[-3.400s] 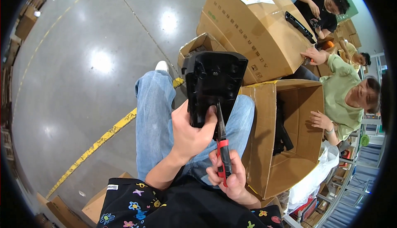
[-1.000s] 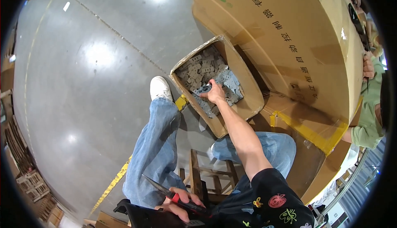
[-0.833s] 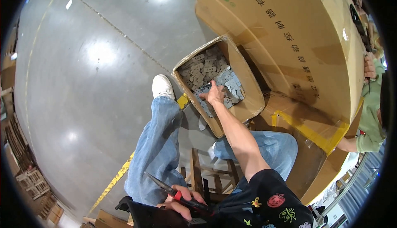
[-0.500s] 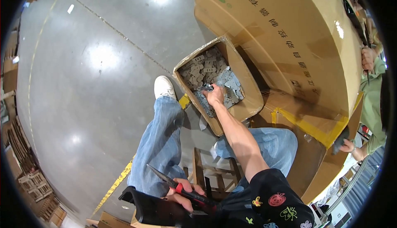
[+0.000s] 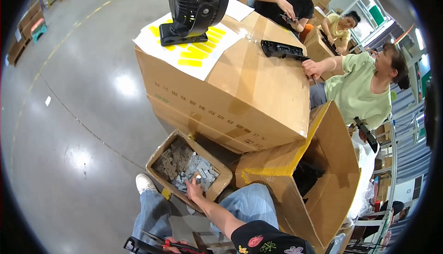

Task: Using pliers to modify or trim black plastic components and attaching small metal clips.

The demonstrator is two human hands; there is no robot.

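Note:
My right hand (image 5: 194, 189) reaches into a small cardboard box (image 5: 222, 180) holding many flat grey pieces (image 5: 187, 162). Its fingers look spread and touch the pieces; whether one is pinched between them is hard to see. At the lower edge, my left hand (image 5: 179, 245) is closed around pliers (image 5: 167, 242) with red and black handles and pointed jaws. A long black plastic part (image 5: 138, 246) lies against that same hand, partly cut off by the picture's edge.
Beyond the small box stands a big carton (image 5: 221, 111), bearing a black fan (image 5: 198, 9), paper with yellow strips (image 5: 203, 65) and a black plastic part (image 5: 281, 50). An open carton (image 5: 332, 185) is at right. Several co-workers handle black parts; one in light green (image 5: 357, 88) is nearest.
The view has tilted up, bringing the carton top, fan and co-workers into sight. My right hand stays in the small box; my left still holds the pliers and black plastic part.

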